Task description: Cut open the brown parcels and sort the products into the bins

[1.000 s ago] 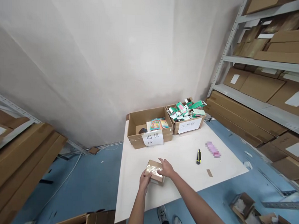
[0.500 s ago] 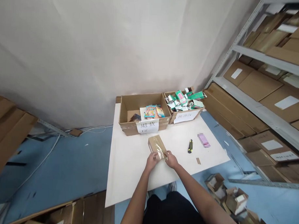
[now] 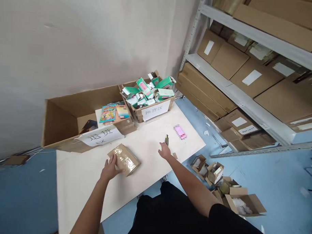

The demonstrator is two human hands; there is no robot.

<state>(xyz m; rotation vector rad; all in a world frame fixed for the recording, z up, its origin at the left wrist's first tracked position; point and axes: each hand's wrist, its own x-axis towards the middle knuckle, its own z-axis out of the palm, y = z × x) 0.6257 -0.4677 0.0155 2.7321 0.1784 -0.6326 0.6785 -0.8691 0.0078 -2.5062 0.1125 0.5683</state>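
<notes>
A small taped cardboard box [image 3: 125, 159] lies on the white table [image 3: 150, 164], its clear tape shining. My left hand [image 3: 111, 167] rests against the box's left side, thumb and fingers spread apart, touching it without wrapping round it. To the right, my right hand [image 3: 165, 151] is over the table with its fingers apart. Just beyond it lies a yellow and black utility knife [image 3: 166, 139], partly hidden by the hand. Whether the fingers touch the knife I cannot tell. A small brown cardboard scrap [image 3: 175, 156] is beside the right wrist.
An open carton [image 3: 63, 141] with colourful booklets stands at the back left. Beside it, another carton [image 3: 139, 114] is heaped with green and white boxes. A blurred pink item [image 3: 180, 131] lies at right. Shelves [image 3: 224, 76] of cartons and open boxes [image 3: 235, 201] stand beyond.
The view has turned right. My right hand has let go of the taped box and moved right to the utility knife. My left hand has shifted to the box's left side.
</notes>
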